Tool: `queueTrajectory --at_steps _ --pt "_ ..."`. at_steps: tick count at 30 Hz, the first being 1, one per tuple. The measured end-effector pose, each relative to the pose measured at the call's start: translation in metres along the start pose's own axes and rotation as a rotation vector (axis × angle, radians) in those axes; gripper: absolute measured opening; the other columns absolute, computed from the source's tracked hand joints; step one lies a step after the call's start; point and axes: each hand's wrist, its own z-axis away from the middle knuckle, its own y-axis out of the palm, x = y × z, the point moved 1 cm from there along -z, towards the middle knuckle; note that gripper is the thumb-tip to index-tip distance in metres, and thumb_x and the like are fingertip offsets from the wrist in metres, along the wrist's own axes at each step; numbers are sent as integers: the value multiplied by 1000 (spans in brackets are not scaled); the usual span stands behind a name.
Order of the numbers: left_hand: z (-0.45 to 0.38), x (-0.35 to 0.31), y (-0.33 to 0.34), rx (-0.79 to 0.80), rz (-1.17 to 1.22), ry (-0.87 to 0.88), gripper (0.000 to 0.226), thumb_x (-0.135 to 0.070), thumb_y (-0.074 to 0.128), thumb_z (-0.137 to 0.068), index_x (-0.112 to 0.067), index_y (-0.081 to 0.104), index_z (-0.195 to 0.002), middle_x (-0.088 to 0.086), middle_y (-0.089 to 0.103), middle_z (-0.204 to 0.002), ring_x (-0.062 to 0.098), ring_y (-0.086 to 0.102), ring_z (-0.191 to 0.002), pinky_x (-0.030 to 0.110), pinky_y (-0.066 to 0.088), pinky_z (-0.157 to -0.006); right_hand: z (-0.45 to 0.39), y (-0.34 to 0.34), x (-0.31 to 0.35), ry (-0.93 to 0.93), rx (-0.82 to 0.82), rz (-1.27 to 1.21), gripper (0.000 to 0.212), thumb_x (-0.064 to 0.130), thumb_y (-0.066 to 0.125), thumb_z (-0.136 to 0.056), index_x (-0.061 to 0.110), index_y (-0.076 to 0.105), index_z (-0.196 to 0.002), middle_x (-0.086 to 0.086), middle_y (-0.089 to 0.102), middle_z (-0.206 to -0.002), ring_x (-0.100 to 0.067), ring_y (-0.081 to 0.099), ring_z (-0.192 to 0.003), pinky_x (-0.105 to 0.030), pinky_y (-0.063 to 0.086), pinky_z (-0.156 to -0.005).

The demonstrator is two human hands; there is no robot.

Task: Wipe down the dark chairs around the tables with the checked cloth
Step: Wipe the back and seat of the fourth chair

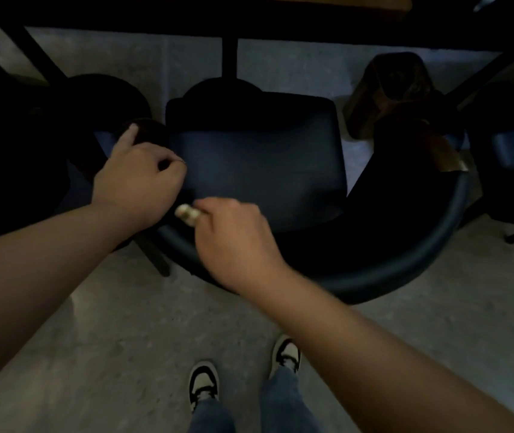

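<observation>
Right grip (233,232) curled round bunched cloth (188,214), pale wad poking out thumb-side, at rear-left of chair (258,157) by curved backrest (405,260). Left grip (138,179) curled at seat's left edge; what it holds, cannot tell. Seat stretches forward and right of cloth; right hand nearer.

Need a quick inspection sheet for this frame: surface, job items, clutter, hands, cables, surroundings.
Surface: grey floor, dim light.
Job's things: dark chair facing the table; checked cloth bunched, only a small part shows.
Clutter: brown object right of the chair, unclear what.
Hands: left hand curled at the chair's left edge, grip unclear; right hand grips the cloth at the backrest rail.
Cables: nothing seen.
Surroundings: more dark chairs either side.
</observation>
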Motion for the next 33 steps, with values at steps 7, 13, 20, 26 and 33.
queueTrajectory --at_steps 7,13,20,26,33 --pt "1 2 2 -92 26 52 31 -39 49 -89 -36 69 -112 -2 40 -152 15 22 -146 30 26 -110 -8 -5 -9 2 50 -103 33 16 43 -93 13 71 -109 -10 68 -113 -28 58 -106 -38 48 -89" --pt "7 -3 2 -158 74 95 28 -43 54 -81 -32 75 -95 -4 62 -129 19 50 -126 32 40 -96 -3 -4 -10 -93 21 -89 27 22 47 -92 23 72 -101 -3 66 -85 -17 60 -68 -25 47 -51" --pt "13 -6 2 -135 212 172 26 -34 68 -76 -8 71 -75 15 68 -89 32 63 -90 35 48 -72 5 -4 -4 -177 -73 84 23 31 54 -91 19 70 -102 -6 72 -83 -22 68 -71 -30 55 -60" --pt "13 -4 4 -191 202 308 26 -24 53 -96 -10 68 -113 14 60 -124 32 57 -116 26 48 -79 9 -6 -2 -230 -195 211 24 25 54 -88 14 72 -101 -8 73 -92 -27 69 -87 -43 56 -82" --pt "27 17 -6 -75 390 389 34 -26 50 -98 -5 64 -121 12 65 -116 30 57 -117 32 45 -92 43 16 -4 -586 -545 333 33 23 52 -94 24 53 -127 8 63 -95 -4 58 -69 -18 47 -59"
